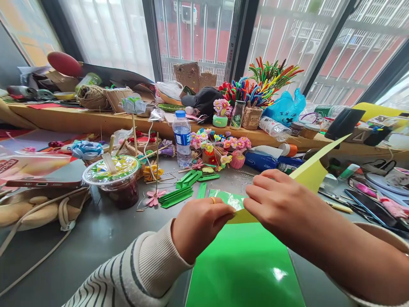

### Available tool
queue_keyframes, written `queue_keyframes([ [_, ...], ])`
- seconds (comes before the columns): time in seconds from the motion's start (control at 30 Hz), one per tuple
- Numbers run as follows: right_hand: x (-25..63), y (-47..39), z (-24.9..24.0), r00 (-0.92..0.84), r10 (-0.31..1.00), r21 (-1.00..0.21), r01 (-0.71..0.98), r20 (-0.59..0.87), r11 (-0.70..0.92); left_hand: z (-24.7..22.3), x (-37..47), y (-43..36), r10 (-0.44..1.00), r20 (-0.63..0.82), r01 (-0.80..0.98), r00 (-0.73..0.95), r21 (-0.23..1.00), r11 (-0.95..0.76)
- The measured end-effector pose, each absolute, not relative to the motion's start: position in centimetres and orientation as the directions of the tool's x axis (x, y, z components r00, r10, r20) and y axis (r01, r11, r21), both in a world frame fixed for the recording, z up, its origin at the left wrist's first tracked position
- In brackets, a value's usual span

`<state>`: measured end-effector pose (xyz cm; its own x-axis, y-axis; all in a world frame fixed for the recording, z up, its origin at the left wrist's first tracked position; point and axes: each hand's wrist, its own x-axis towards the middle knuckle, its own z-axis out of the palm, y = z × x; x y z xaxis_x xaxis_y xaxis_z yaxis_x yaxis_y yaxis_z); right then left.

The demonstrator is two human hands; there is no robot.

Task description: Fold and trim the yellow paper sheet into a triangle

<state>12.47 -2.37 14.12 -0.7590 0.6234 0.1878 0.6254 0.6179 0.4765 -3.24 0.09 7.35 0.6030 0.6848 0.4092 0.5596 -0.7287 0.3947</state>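
Pale yellow paper sheet [311, 175], matt and creased, held in both hands above a glossy bright-green rectangular sheet [243, 264] on the dark grey surface [105, 264]. The yellow sheet slants up to the right, its far end rising to a pointed corner; its middle is hidden by the right hand. The left hand [200, 228], wearing a gold-coloured ring, pinches the near end between thumb and fingers; the right hand [281, 202] is closed over the middle, fingers curled. Just beyond the hands lie folded green paper strips [177, 197] and a pink paper flower [156, 198] on a thin stick. Farther left stands a clear plastic cup [119, 194] of dark drink; behind the strips, a blue-capped clear water bottle [183, 143] stands upright. A blue soft packet [260, 160] lies behind the right hand. The right forearm covers part of the surface.
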Motion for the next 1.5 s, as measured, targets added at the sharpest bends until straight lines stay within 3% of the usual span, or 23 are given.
queue_keyframes([
  [0.07, 12.6, -2.4, 14.2, -0.750, 0.610, 0.466, 0.648, 0.255, 0.602, 7.0, -3.2, 0.4, 0.671, 0.475, 0.532, 0.569, 0.408, -0.741],
  [0.17, 13.0, -3.6, 13.9, -0.695, 0.534, 0.382, 0.714, 0.481, 0.586, 6.6, -3.2, 1.0, 0.650, 0.546, 0.462, 0.529, 0.456, -0.760],
  [0.3, 13.5, -6.6, 12.0, -0.482, 0.386, 0.241, 0.816, 0.787, 0.525, 6.4, -3.2, 1.3, 0.658, 0.593, 0.393, 0.464, 0.529, -0.753],
  [0.37, 13.7, -7.5, 9.9, -0.395, 0.403, 0.104, 0.809, 0.826, 0.579, 6.4, -3.2, 1.5, 0.685, 0.603, 0.363, 0.409, 0.581, -0.728],
  [0.4, 13.8, -7.5, 8.7, -0.287, 0.444, -0.035, 0.807, 0.849, 0.589, 6.4, -3.2, 1.5, 0.705, 0.600, 0.345, 0.378, 0.615, -0.709],
  [0.5, 14.3, -6.4, 5.2, 0.109, 0.707, -0.544, 0.723, 0.698, 0.426, 6.4, -3.2, 1.7, 0.792, 0.540, 0.254, 0.286, 0.754, -0.606],
  [0.57, 14.5, -5.1, 3.7, 0.300, 0.826, -0.815, 0.502, 0.477, 0.288, 6.2, -3.0, 1.9, 0.866, 0.440, 0.153, 0.238, 0.863, -0.481],
  [0.63, 14.5, -4.1, 3.2, 0.227, 0.926, -0.947, 0.185, 0.302, 0.264, 6.0, -2.6, 2.0, 0.928, 0.285, 0.018, 0.240, 0.954, -0.298],
  [0.73, 13.6, -3.3, 3.5, -0.036, 0.986, -0.974, -0.161, 0.166, 0.158, 5.4, -1.9, 2.0, 0.947, 0.046, -0.183, 0.317, 0.983, 0.013],
  [0.83, 12.3, -3.2, 3.3, -0.098, 0.995, -0.950, -0.313, 0.025, -0.007, 4.6, -1.3, 1.9, 0.930, -0.087, -0.287, 0.358, 0.937, 0.199],
  [1.03, 11.4, -3.2, 1.4, -0.091, 0.977, -0.920, -0.329, -0.195, -0.214, 3.0, -0.6, 2.2, 0.936, -0.157, -0.344, 0.315, 0.900, 0.267],
  [1.5, 11.4, -4.0, 0.9, -0.003, 0.970, -0.927, -0.294, -0.242, -0.232, 2.2, -0.1, 2.2, 0.929, -0.180, -0.331, 0.323, 0.898, 0.289],
])
